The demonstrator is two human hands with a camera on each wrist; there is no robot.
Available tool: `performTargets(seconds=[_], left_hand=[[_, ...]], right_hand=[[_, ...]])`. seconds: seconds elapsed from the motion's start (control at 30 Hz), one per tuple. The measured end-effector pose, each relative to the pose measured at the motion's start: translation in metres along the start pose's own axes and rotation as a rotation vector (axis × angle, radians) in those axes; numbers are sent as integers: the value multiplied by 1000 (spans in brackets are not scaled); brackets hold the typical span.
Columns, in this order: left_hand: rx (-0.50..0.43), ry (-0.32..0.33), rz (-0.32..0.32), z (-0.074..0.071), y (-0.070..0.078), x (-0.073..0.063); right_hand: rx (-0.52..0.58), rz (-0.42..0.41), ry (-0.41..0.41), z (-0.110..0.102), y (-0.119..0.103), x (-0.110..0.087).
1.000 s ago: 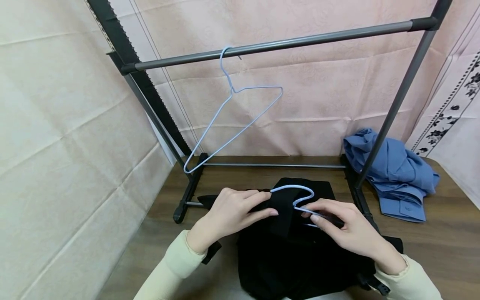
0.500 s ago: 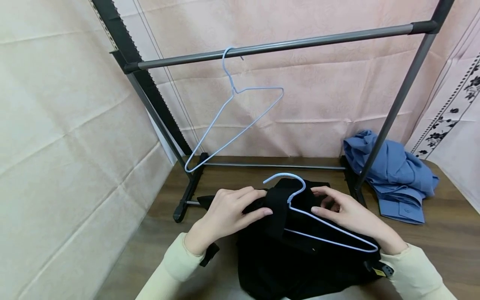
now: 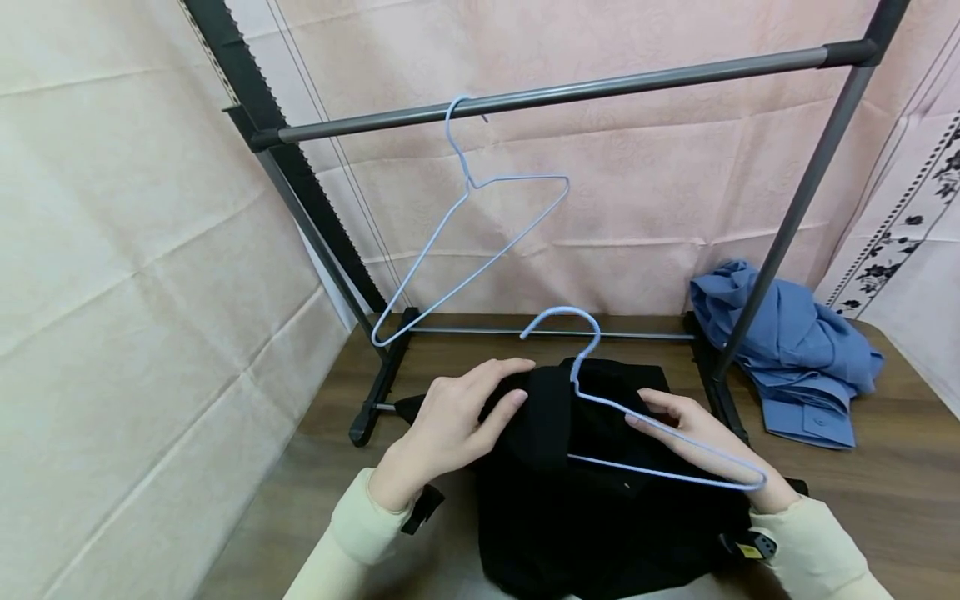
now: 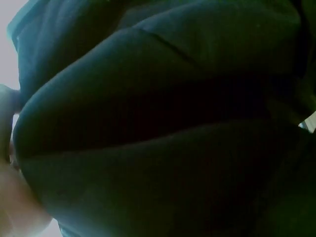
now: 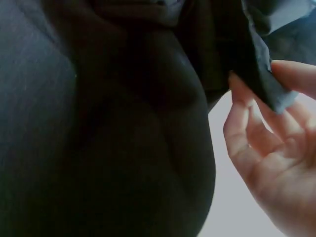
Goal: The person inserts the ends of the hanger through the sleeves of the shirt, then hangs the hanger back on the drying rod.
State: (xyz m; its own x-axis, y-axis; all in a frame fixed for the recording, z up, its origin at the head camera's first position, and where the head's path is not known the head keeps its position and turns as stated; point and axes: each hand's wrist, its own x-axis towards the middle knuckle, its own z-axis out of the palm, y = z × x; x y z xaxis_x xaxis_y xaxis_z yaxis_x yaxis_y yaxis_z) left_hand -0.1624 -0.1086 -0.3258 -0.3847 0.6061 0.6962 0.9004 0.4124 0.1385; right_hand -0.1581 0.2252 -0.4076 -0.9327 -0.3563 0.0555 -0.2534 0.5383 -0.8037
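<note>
Yellow patch [image 3: 750, 552]: sat on the right wrist camera [image 3: 766, 546]; any lettering was too small to read.
Black garment [image 3: 592, 533]: lay bunched on the wooden table [image 3: 255, 533] in front of the metal rack [image 3: 637, 84], plain and dark, with a broad band of cloth near its middle and a tiny pale speck to the right of that.
Light blue hanger [image 3: 596, 340]: its hook stood above the garment; one side disappeared inside the cloth, the other lay outside, passing over the right hand.
Left hand [image 3: 453, 421]: thumb and forefinger were parted at the black cloth; I could not tell whether the hidden fingers gripped.
Right hand [image 3: 693, 423]: pinched an edge of the black garment between thumb and fingers.
Second hanger [image 3: 422, 252]: hung from the rack, also light blue.
Blue shirt [image 3: 810, 418]: lay heaped at the right.
</note>
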Motion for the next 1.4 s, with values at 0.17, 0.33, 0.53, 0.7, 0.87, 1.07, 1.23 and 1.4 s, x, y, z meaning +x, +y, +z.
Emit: performTargets(seconds=[0.17,0.33,0.53,0.7,0.87,1.07,1.23,1.4], left_hand=[[-38,-49,-125,-10,-5,-5],[-76,-84,-217,-19,-12,-10],[-58,-80,-264,-23,-18,-16],[9,-14,-245,-21,-23,-18],[100,74,-208,-15,-29,-20],[181,124,-199,-12,-34,-20],[262,151,-171,-9,-37,-20],[331,212,-144,-3,-40,-20]], right_hand=[[18,12,100,-7,3,-5],[44,-65,182,-14,7,-10],[179,-137,168,-24,5,-16],[190,-134,178,-31,3,-21],[265,-177,162,-37,3,-25],[345,-290,106,-39,4,-25],[270,-334,127,-41,3,-26],[140,-301,244,-40,0,-29]])
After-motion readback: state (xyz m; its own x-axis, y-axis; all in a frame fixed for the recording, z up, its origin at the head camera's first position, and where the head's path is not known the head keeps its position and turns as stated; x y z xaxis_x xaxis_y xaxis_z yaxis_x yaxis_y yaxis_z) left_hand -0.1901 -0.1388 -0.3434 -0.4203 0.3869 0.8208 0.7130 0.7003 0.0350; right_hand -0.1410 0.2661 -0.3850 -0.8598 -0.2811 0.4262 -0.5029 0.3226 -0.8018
